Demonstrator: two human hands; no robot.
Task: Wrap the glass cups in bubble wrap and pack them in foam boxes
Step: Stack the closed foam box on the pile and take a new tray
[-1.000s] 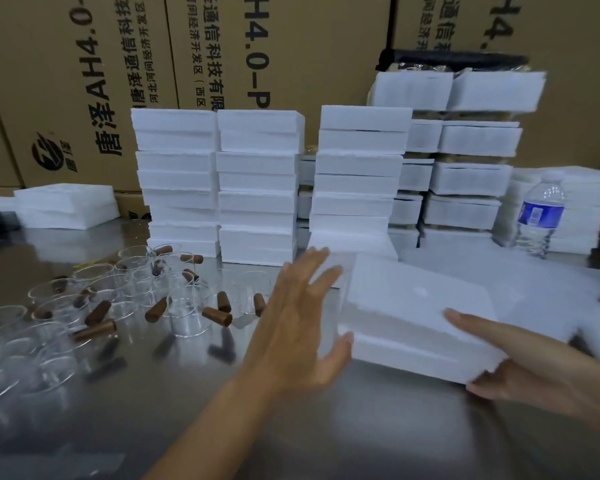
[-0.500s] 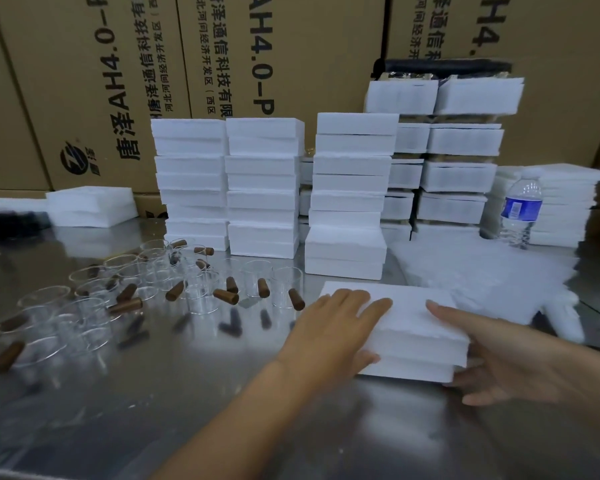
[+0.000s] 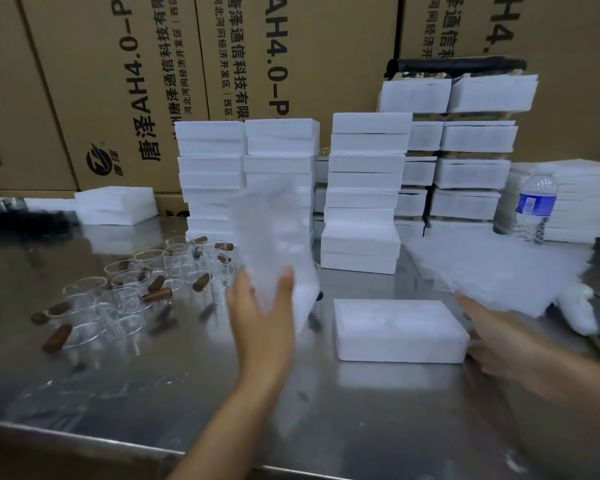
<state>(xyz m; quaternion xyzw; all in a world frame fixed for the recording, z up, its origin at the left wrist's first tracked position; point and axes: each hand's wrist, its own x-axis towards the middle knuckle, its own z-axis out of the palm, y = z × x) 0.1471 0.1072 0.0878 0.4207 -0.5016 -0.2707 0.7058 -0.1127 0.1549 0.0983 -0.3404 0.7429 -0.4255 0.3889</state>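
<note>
The bare left forearm comes up from the lower middle, back of the hand toward the camera. The left grip (image 3: pixel 262 317) is held upright, fingers pointing up, and its thumb and fingers form a V that pinches a blurred foam lid (image 3: pixel 274 237). The right forearm enters from the lower right. The right grip (image 3: pixel 492 336) lies low, its blurred fingers stretched out to the left.

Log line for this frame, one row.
phase: opening foam box | left hand: holds foam lid raised, tilted | right hand: open, at box base | glass cups: unwrapped
</note>
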